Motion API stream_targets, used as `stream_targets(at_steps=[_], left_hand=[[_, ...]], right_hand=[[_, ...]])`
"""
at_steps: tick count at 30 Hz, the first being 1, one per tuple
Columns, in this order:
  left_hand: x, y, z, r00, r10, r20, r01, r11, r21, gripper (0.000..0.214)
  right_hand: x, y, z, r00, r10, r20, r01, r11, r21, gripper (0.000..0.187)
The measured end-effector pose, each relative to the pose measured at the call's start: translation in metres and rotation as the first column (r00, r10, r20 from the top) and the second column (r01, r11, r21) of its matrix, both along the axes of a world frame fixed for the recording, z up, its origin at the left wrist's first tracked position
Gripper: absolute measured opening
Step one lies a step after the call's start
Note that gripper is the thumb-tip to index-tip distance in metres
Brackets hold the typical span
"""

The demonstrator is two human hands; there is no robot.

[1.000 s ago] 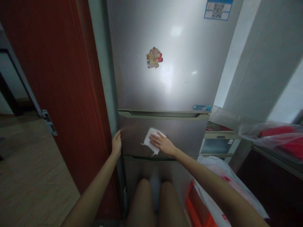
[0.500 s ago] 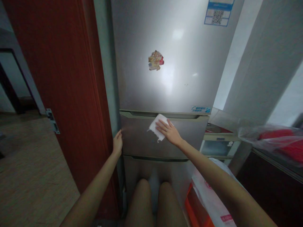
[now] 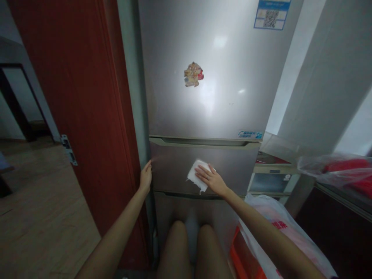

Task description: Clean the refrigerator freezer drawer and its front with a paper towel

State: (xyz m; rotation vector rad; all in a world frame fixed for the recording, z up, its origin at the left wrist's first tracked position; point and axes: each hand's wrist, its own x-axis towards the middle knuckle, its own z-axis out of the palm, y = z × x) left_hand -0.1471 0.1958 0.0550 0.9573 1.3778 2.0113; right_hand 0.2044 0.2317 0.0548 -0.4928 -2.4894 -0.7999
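Observation:
A white cloth [image 3: 198, 175] with frayed lower edges lies against the middle drawer [image 3: 171, 166] of a silver refrigerator [image 3: 174, 112]. My right hand [image 3: 213, 180] presses it there with fingers laid flat, holding it by its right part. At the drawer's left edge, my left hand [image 3: 146, 176] rests with its fingers against the refrigerator's side. Those fingers are fairly straight and hold nothing loose. Its thumb is hard to make out. Above, the upper door carries a torn, worn sticker [image 3: 193, 74] and a blue-and-white label [image 3: 271, 15].
A red-brown wooden door [image 3: 87, 97] stands at left, close to my left forearm. Below my right arm are a white plastic bag [image 3: 261, 203] and an orange container [image 3: 245, 255]. A glass-fronted cabinet [image 3: 270, 182] is behind the bag. Clear plastic over something red [image 3: 347, 166] lies far right.
My right hand has slid the cloth down, from the drawer's top grip to its middle. My left hand stays at the edge. The view has shifted slightly.

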Motion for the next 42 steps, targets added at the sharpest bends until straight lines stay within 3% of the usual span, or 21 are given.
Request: stream_targets(at_steps=[6, 9, 11, 14, 16, 18, 20, 25, 30, 34, 38, 42], left_hand=[[0.002, 0.002, -0.001, 1.0, 0.019, 0.008, -0.019, 1.0, -0.005, 0.035], [0.003, 0.001, -0.001, 1.0, 0.018, 0.009, -0.018, 1.0, -0.002, 0.035], [0.002, 0.0, -0.001, 1.0, 0.009, 0.008, -0.009, 1.0, -0.001, 0.035], [0.002, -0.002, -0.001, 1.0, -0.01, 0.003, 0.01, 1.0, 0.001, 0.037], [0.001, -0.003, -0.001, 1.0, -0.016, 0.0, 0.016, 1.0, 0.002, 0.038], [0.001, -0.003, -0.002, 1.0, -0.012, -0.002, 0.012, 1.0, 0.003, 0.038], [0.002, -0.002, -0.002, 1.0, -0.002, -0.001, 0.002, 1.0, 0.005, 0.039], [0.004, -0.004, 0.001, 1.0, -0.011, 0.004, 0.011, 1.0, 0.009, 0.038], [0.006, -0.008, 0.004, 0.999, -0.028, 0.026, 0.028, 0.999, 0.019, 0.038], [0.006, -0.007, 0.004, 0.998, -0.044, 0.054, 0.042, 0.998, 0.038, 0.039], [0.001, -0.005, 0.002, 0.995, -0.061, 0.08, 0.057, 0.997, 0.051, 0.038], [-0.001, -0.005, 0.002, 0.991, -0.097, 0.095, 0.091, 0.994, 0.061, 0.037]], right_hand=[[0.006, -0.008, 0.042, 0.969, -0.055, -0.242, 0.066, 0.997, 0.038, 0.049], [0.011, -0.012, 0.049, 0.898, -0.104, -0.427, 0.129, 0.991, 0.03, 0.053], [0.022, -0.012, 0.045, 0.782, -0.15, -0.605, 0.188, 0.982, -0.001, 0.059], [0.045, -0.008, 0.033, 0.443, -0.261, -0.857, 0.297, 0.945, -0.135, 0.073], [0.053, -0.004, 0.025, 0.243, -0.323, -0.915, 0.333, 0.913, -0.234, 0.081], [0.048, -0.002, 0.019, 0.184, -0.359, -0.915, 0.329, 0.9, -0.287, 0.085], [0.027, -0.001, 0.015, 0.26, -0.37, -0.892, 0.297, 0.909, -0.291, 0.085], [-0.062, -0.006, 0.02, 0.569, -0.295, -0.768, 0.19, 0.955, -0.226, 0.074], [-0.132, -0.015, 0.041, 0.699, -0.258, -0.667, 0.153, 0.965, -0.214, 0.064], [-0.176, -0.02, 0.053, 0.846, -0.137, -0.516, 0.077, 0.988, -0.137, 0.053], [-0.204, -0.019, 0.056, 0.959, 0.024, -0.281, -0.026, 1.0, -0.003, 0.045], [-0.191, -0.013, 0.05, 0.992, 0.121, -0.026, -0.118, 0.987, 0.11, 0.04]])
